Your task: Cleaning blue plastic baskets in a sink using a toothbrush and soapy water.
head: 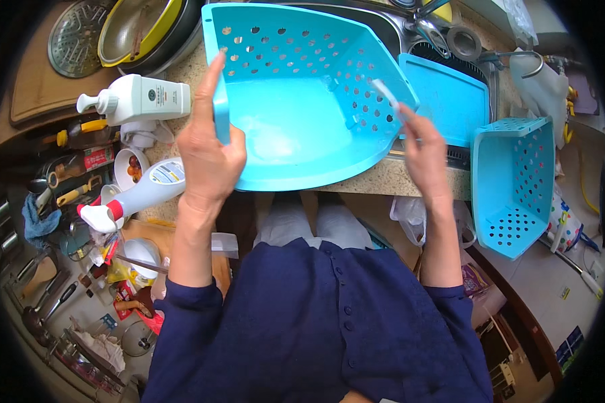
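Note:
A large turquoise plastic basket (287,126) with apple-shaped holes in its walls lies tilted at the counter's front edge, its inside facing me. My left hand (209,156) grips its left rim, thumb and index finger along the edge. Between the fingers of my right hand (426,151) is a slim white brush (385,93), perhaps a toothbrush. The brush is over the basket's right wall; whether it touches is unclear. Behind the basket, a flat turquoise plastic panel (446,95) leans in the steel sink (390,30).
A second turquoise basket (509,176) stands at the right. Left on the counter are a white pump bottle (151,98), a grey spray bottle (154,189) and a bowl of small fruit (131,169). A yellow-rimmed basin (131,30) and the faucet (428,35) are farther back.

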A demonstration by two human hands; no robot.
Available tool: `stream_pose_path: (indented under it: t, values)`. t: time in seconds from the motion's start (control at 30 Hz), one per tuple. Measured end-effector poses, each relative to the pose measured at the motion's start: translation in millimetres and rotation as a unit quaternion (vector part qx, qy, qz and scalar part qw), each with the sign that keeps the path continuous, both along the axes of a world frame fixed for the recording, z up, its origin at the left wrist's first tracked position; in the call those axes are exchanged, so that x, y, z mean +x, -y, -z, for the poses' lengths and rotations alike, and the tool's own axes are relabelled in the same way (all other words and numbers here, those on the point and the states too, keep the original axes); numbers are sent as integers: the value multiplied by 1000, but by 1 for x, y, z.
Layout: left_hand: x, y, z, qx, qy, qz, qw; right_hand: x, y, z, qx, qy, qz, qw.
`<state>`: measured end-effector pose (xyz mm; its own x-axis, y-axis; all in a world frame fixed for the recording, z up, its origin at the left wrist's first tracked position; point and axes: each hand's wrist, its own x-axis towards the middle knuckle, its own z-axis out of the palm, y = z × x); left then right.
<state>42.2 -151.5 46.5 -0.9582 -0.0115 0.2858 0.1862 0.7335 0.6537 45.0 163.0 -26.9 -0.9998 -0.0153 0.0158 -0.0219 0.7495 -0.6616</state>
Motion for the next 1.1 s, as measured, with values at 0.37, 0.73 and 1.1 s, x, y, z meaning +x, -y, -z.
stream_pose_path:
  t: [0.37,0.73,1.1]
  values:
    - [22,-1,1,-17,-10,16,1000,-59,79,108,227,192,-128,946]
    - [37,6,8,-10,-22,23,999,-85,107,153,114,169,-53,978]
    - [56,6,12,-34,-24,-20,999,-83,127,150,-9,207,-35,978]
